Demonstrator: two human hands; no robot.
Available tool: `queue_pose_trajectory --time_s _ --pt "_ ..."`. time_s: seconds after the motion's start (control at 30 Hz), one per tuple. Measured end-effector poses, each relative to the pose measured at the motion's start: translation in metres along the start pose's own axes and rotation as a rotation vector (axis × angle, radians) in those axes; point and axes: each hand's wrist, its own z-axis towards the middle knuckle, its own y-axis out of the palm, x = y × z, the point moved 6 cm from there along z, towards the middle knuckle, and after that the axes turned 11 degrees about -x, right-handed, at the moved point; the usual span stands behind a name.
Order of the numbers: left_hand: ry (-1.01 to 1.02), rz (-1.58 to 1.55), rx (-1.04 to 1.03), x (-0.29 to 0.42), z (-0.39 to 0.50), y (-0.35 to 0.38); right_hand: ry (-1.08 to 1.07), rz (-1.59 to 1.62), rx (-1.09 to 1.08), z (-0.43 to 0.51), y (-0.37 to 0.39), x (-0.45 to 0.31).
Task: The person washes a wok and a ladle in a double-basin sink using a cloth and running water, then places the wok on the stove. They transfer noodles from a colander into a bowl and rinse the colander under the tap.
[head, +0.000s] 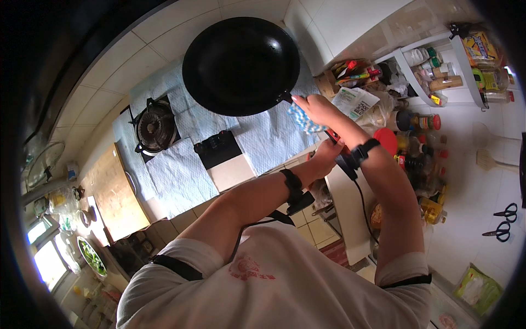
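Note:
A large black wok [242,68] is held up over the stove counter, its inside facing me and its handle pointing down to the right. My left hand [326,156] grips the far end of the handle, where a bit of red and black shows. Nearer the pan, my right hand [315,110] presses a blue-and-white cloth [303,120] around or against the handle. The fingers of both hands are partly hidden.
Light-blue padded sheets [185,172] cover much of the counter around a gas burner [154,127]. A wooden board [117,191] stands at left. Bottles and jars [427,158] crowd the right side, below a white wall shelf [435,98]. Scissors [503,232] hang on the wall.

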Motion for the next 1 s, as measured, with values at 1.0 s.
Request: queue_pose_trajectory --time_s 1.0 --pt "-0.203 0.585 0.180 -0.009 0.011 -0.019 0.114 0.165 -0.006 -0.072 -0.001 0.051"
